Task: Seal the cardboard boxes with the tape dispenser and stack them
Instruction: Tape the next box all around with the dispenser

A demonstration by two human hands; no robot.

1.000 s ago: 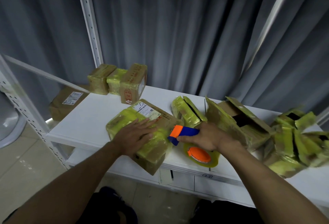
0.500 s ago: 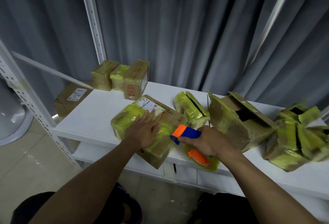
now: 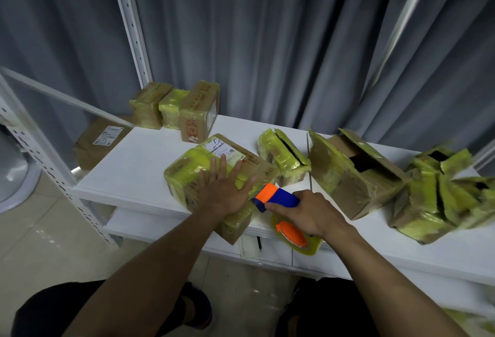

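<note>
Two bare hands work at the front edge of a white table [image 3: 134, 165]. The left hand [image 3: 223, 194] lies flat, fingers straight and spread, pressing down on a cardboard box [image 3: 184, 176] that is wrapped largely in yellowish tape, carries a white shipping label [image 3: 223, 150] and has its near corner hanging over the table's edge. The right hand [image 3: 310, 213] is curled round the blue handle of the tape dispenser [image 3: 278, 198], whose orange head meets the right side of that box, just beside the left thumb; its roll of tape [image 3: 297, 240] hangs below the hand, past the table's front. Farther right stand a small box with open flaps [image 3: 281, 154], a larger open box [image 3: 348, 176] and a blurred heap of taped boxes [image 3: 439, 192]. Three closed boxes [image 3: 174, 107] sit side by side at the back left corner, before a grey curtain [image 3: 267, 42].
</note>
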